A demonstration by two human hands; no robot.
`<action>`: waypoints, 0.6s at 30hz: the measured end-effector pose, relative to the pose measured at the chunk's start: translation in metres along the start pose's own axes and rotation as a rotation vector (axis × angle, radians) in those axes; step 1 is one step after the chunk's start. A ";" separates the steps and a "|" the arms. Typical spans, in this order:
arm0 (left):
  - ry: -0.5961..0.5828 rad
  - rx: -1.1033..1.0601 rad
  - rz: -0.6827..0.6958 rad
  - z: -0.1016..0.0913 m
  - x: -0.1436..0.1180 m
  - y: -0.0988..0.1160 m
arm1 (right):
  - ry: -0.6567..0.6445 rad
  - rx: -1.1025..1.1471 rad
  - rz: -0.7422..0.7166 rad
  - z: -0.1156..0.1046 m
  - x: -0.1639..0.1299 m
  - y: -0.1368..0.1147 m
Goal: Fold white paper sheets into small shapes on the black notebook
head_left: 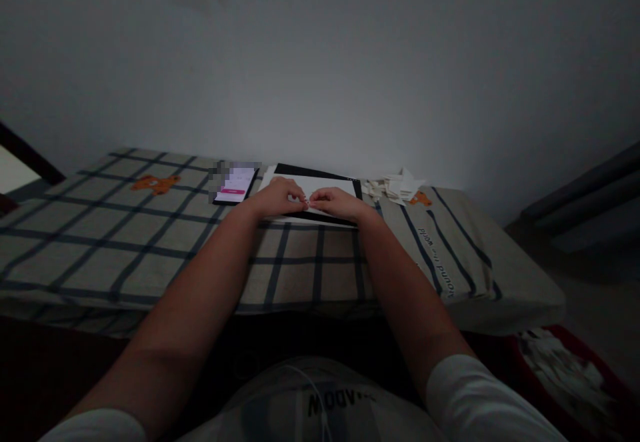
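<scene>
From where I stand, the person's two bare hands are working close together near the far edge of the desk (165, 255), which is spread with a checked cloth (310, 272) and pushed up to a plain wall (320, 62). The left hand (277, 195) and the right hand (337, 202) meet over a white sheet (327, 183), which lies on a dark flat board (289, 169) along that far edge. Thumbs and fingers are drawn in narrow, tips nearly touching; what, if anything, they pinch is too small for me to tell. Just beside the board, toward the desk's left end, lies a phone (234, 186) with its screen lit; on the other side, by the right hand, sits a loose heap of pale scraps (395, 187), partly over an orange figure (421, 198) on the cloth.
</scene>
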State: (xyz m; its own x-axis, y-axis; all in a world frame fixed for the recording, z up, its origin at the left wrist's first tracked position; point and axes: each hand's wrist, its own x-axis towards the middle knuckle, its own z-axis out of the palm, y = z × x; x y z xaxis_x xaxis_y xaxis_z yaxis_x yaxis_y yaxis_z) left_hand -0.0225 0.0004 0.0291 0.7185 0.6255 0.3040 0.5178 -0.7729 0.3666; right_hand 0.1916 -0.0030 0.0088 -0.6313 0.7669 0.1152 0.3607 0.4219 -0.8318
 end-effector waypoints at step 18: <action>0.039 -0.008 -0.050 0.002 0.000 0.006 | 0.021 -0.007 0.121 0.000 -0.005 -0.008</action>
State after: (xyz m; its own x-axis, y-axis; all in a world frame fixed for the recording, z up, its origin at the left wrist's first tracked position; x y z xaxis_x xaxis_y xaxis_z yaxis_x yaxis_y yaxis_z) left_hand -0.0189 -0.0042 0.0297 0.6727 0.6674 0.3193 0.5492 -0.7397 0.3889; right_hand 0.1916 -0.0108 0.0150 -0.5687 0.8221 0.0254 0.4384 0.3291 -0.8364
